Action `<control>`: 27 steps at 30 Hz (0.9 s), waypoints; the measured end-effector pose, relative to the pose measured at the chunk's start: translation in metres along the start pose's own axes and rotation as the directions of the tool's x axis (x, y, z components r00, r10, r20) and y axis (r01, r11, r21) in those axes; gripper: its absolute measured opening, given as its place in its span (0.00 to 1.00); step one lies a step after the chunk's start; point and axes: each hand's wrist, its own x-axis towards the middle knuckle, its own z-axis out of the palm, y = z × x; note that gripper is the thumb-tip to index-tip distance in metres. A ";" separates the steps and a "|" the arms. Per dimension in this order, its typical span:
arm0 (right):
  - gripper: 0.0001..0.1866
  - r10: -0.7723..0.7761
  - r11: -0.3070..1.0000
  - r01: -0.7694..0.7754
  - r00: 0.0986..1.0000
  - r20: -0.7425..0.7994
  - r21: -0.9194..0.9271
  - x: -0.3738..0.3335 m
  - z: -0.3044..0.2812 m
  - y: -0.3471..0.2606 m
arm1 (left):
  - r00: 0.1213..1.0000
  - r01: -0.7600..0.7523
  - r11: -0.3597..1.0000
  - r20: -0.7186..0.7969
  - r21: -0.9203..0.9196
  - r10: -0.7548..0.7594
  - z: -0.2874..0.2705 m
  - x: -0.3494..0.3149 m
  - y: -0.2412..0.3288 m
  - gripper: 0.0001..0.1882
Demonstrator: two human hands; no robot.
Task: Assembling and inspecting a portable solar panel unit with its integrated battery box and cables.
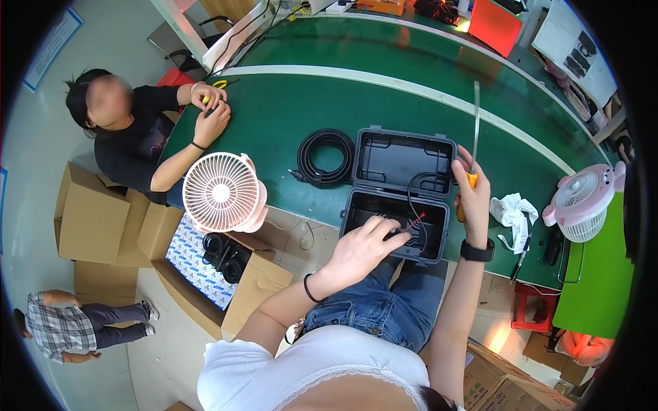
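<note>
A black plastic case (pixel 405 157) lies with its lid folded back at the table's near edge, above my lap. Its lower half (pixel 436 236) holds a thin black cable (pixel 411 195) that ends in red and black wires (pixel 415 222). Into this half reaches my left hand (pixel 370 250), fingers bent together beside the wires; whatever they pinch is hidden. My right hand (pixel 474 195), at the case's right side, is closed round the orange handle of a screwdriver (pixel 476 130), its long shaft pointing away from me. A coiled black cable (pixel 323 133) rests left of the lid.
A pink fan (pixel 223 194) stands at the left table edge, above an open carton (pixel 257 291) with black cables. To the right are a crumpled white cloth (pixel 513 212), a pen (pixel 522 257) and another pink fan (pixel 582 198). A co-worker (pixel 127 137) sits far left near yellow-handled pliers (pixel 221 84).
</note>
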 end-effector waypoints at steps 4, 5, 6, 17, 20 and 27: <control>0.27 0.006 0.997 0.003 0.994 0.110 -0.076 0.007 -0.004 -0.008 | 0.995 0.011 0.999 0.097 -0.050 -0.006 0.000 -0.001 -0.002 0.22; 0.28 -0.027 0.996 0.038 0.991 0.133 -0.077 0.006 -0.007 -0.013 | 0.995 0.012 0.999 0.096 -0.053 -0.007 0.000 -0.002 -0.001 0.22; 0.28 -0.060 0.994 0.072 0.986 0.156 -0.077 0.005 -0.011 -0.016 | 0.997 -0.006 1.000 0.079 -0.027 0.008 0.000 -0.003 0.000 0.22; 0.23 -0.305 0.952 0.304 0.952 -0.037 -0.020 -0.041 -0.004 -0.036 | 0.994 -0.111 0.987 0.014 0.114 0.110 -0.005 0.020 0.006 0.34; 0.23 -0.389 0.899 0.360 0.918 -0.076 -0.250 -0.047 0.000 -0.032 | 0.993 -0.083 0.995 0.088 0.057 0.078 -0.006 0.037 0.003 0.32; 0.12 -0.221 0.975 0.222 0.970 -0.102 0.000 -0.072 0.009 -0.036 | 0.990 -0.046 0.999 0.134 0.022 0.043 0.005 0.062 -0.001 0.25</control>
